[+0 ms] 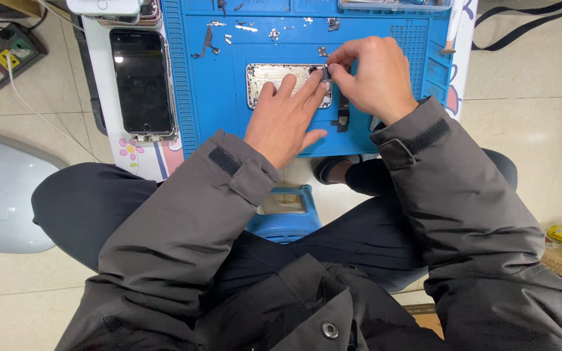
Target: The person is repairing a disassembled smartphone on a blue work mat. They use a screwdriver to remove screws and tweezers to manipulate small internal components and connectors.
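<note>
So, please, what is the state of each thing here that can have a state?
Phone housing: opened, lying flat on the blue mat.
Left hand: flat, pressing on the housing.
Right hand: pinching a small part at the housing's edge.
Black screen: dark, lying face up.
Small parts: loose on the mat.

One head-worn camera looked steeply down from close above the person's lap onto the blue work mat ahead
</note>
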